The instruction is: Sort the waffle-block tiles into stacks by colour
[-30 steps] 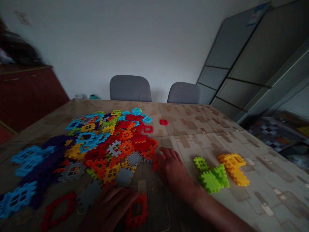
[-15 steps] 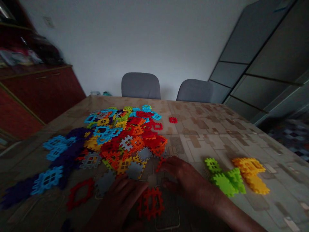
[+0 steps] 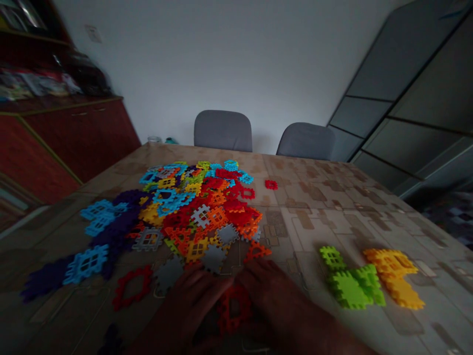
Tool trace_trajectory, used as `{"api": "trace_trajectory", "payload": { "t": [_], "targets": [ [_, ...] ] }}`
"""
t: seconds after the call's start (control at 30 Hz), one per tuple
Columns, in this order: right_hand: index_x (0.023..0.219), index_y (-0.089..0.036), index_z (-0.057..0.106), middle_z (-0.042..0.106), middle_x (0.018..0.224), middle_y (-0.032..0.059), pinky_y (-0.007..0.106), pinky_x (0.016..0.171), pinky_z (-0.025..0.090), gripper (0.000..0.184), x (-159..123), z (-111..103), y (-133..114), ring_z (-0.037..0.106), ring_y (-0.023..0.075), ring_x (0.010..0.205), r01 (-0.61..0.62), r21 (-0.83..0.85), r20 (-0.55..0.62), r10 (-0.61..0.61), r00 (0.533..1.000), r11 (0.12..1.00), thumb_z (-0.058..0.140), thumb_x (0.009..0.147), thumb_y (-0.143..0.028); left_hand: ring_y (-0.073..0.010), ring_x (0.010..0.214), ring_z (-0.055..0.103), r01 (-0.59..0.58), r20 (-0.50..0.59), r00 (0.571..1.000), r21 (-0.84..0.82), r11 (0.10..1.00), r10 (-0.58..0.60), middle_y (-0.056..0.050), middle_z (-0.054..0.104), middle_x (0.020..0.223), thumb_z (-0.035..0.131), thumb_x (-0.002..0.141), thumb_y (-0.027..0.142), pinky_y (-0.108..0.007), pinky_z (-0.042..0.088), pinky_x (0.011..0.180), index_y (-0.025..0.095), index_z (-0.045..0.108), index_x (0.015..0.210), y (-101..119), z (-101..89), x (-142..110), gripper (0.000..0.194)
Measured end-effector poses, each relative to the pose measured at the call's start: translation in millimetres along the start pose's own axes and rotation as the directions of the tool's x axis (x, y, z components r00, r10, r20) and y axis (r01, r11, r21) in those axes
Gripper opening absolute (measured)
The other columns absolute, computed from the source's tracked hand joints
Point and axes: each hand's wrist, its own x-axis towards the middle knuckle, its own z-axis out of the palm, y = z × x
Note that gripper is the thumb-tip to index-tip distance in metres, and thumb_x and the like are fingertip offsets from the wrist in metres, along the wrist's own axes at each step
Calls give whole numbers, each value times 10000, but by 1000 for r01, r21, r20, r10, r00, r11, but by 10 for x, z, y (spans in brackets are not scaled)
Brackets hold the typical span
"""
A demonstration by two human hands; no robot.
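An orange-red interlocking plastic tile (image 3: 235,306) with notched edges and an opening in its middle is between my two hands at the near side of the table. My left hand (image 3: 188,303) grips its left side, thumb along the edge. Curled over its right side is my right hand (image 3: 268,296), which partly covers it. Just beyond my right fingertips lies an orange triangular tile (image 3: 257,251). Near my left hand are a flat grey tile (image 3: 169,274) and a red open frame tile (image 3: 133,287). The hands are dim and slightly blurred.
A large heap of mixed tiles (image 3: 185,202) spreads over the table's left half. Lime green tiles (image 3: 349,286) and yellow-orange tiles (image 3: 397,273) lie in groups at the right. One red tile (image 3: 271,184) is farther back. Two grey chairs (image 3: 222,130) stand behind the table.
My right hand has left the orange triangular tile and moved back toward me onto the orange-red tile. The view has shifted slightly, so the scene sits farther right.
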Motion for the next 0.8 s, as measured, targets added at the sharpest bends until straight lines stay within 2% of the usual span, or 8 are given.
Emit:
{"api": "trace_trajectory", "payload": {
  "t": [0.17, 0.27, 0.37, 0.43, 0.53, 0.67, 0.8],
  "targets": [
    [1261, -185, 622, 630, 1290, 114, 417, 1068, 415, 598, -16, 50, 19, 552, 305, 1209, 24, 14, -12, -24, 1000, 1000, 856, 752, -394, -259, 1080, 700, 20, -4, 1000, -42, 999, -21, -81, 727, 1225, 577, 929, 676, -351, 559, 962, 265, 397, 1486, -54, -47, -3, 715],
    [1254, -203, 624, 613, 1330, 105, 414, 1080, 415, 506, -33, -46, 121, 539, 290, 1242, 3, 4, -114, -2, 994, 1000, 820, 804, -325, -263, 1096, 696, 11, 2, 1000, -24, 1000, -11, -80, 723, 1238, 565, 916, 715, -347, 561, 961, 269, 424, 1468, -87, -55, -33, 723],
    [1230, -188, 642, 629, 1306, 121, 452, 1062, 431, 358, -10, -147, 272, 558, 294, 1224, -142, -84, -186, 124, 975, 986, 685, 877, -149, -257, 1147, 674, -5, 39, 999, -16, 1000, 5, -71, 702, 1293, 541, 937, 705, -379, 510, 1048, 270, 417, 1481, -77, -54, -61, 707],
    [1257, -163, 636, 633, 1304, 146, 482, 1051, 440, 385, 17, -161, 360, 568, 314, 1214, -234, -131, -180, 209, 961, 963, 654, 876, -109, -254, 1172, 660, -7, 46, 999, 0, 1000, 7, -61, 693, 1317, 536, 944, 696, -387, 483, 1081, 266, 425, 1480, -54, -59, -57, 695],
    [1314, -140, 606, 602, 1360, 168, 476, 1043, 454, 458, 52, -112, 434, 556, 329, 1232, -236, -121, -159, 216, 963, 964, 701, 867, -168, -245, 1141, 667, -42, 31, 999, 13, 999, 42, -51, 716, 1274, 527, 929, 731, -370, 484, 1075, 249, 470, 1437, -19, -72, -8, 702],
    [1294, -125, 617, 607, 1331, 162, 470, 1046, 446, 450, 95, -46, 463, 552, 332, 1227, -245, -125, -171, 222, 960, 962, 713, 857, -170, -232, 1114, 671, -77, 30, 997, 13, 997, 76, -29, 727, 1249, 510, 945, 724, -367, 467, 1081, 242, 491, 1407, 16, -71, 86, 668],
    [1249, -131, 631, 635, 1254, 147, 452, 1004, 464, 390, 138, -26, 484, 575, 319, 1171, -241, -166, -171, 213, 962, 956, 687, 863, -149, -218, 1069, 679, -88, 12, 996, -17, 996, 88, -18, 747, 1191, 572, 976, 600, -362, 430, 1112, 243, 534, 1365, 47, -42, 111, 529]
  ]
}}
